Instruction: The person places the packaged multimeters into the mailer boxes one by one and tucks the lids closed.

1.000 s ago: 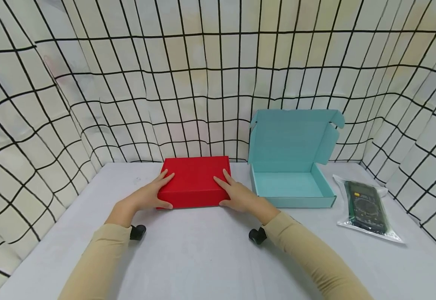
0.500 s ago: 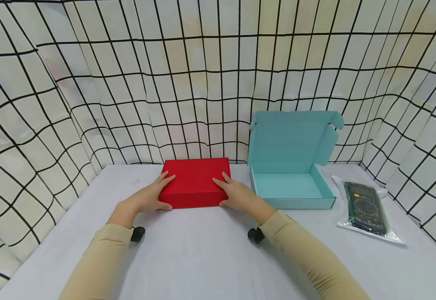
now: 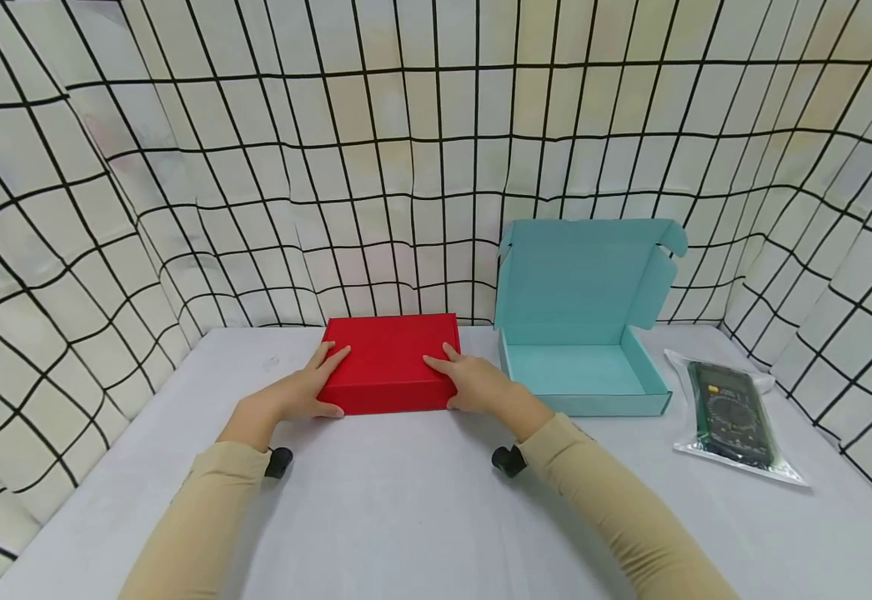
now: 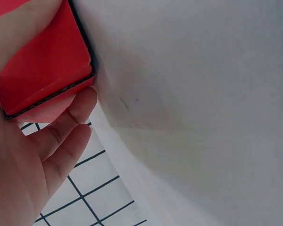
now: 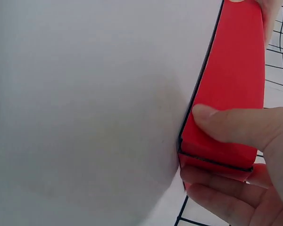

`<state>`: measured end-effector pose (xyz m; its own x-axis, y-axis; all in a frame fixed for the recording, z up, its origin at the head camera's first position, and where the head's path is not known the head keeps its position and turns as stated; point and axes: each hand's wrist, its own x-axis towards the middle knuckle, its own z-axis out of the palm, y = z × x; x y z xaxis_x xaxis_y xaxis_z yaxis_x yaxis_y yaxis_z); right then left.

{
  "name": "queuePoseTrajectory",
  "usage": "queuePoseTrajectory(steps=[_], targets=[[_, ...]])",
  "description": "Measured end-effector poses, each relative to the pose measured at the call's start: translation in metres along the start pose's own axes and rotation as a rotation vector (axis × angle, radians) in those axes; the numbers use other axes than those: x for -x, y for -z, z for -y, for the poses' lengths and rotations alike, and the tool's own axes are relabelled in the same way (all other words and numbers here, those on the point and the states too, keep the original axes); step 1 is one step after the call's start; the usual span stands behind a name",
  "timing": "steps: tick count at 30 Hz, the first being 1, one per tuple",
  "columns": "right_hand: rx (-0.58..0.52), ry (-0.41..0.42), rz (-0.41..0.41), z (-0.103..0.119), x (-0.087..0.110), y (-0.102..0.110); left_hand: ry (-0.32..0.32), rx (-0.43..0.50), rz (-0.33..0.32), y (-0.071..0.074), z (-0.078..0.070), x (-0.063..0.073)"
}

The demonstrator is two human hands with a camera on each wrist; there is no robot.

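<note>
A closed red cardboard box (image 3: 391, 358) lies flat towards the back of the white table, left of centre in the head view. My left hand (image 3: 301, 390) grips its left end, thumb at the front corner and two fingers reaching over the top. At the right end, my right hand (image 3: 481, 387) holds it the same way. The right wrist view has the thumb (image 5: 214, 123) on the box's front face and other fingers (image 5: 221, 193) against its end. In the left wrist view, fingers (image 4: 68, 125) lie along the box's end; part of that hand is cut off.
A light blue box (image 3: 586, 367) stands right of the red one with its lid raised and nothing visible inside. Farther right lies a multimeter (image 3: 732, 417) in a clear plastic bag. White cloth walls (image 3: 398, 167) with a black grid enclose the table (image 3: 391, 517).
The red box stays put between both hands. My right hand has shifted very slightly, its thumb a little farther right at the front corner.
</note>
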<state>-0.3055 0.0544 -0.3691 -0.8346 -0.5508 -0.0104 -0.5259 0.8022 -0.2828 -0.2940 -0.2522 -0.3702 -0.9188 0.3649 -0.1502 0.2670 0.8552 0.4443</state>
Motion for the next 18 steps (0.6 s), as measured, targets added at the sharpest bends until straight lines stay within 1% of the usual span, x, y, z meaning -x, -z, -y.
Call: queuePoseTrajectory(steps=[6, 10, 18], targets=[[0.016, -0.01, -0.041, 0.0011, -0.002, -0.0024, 0.008, -0.013, -0.022, -0.0005, -0.0003, -0.0007], [0.018, -0.013, -0.067, 0.0004, -0.003, -0.0029, 0.004, -0.019, -0.025, 0.0003, -0.0012, -0.0016], [0.023, -0.025, -0.071, -0.0004, -0.0033, -0.0064, -0.006, -0.058, -0.012, -0.0019, -0.0034, 0.0005]])
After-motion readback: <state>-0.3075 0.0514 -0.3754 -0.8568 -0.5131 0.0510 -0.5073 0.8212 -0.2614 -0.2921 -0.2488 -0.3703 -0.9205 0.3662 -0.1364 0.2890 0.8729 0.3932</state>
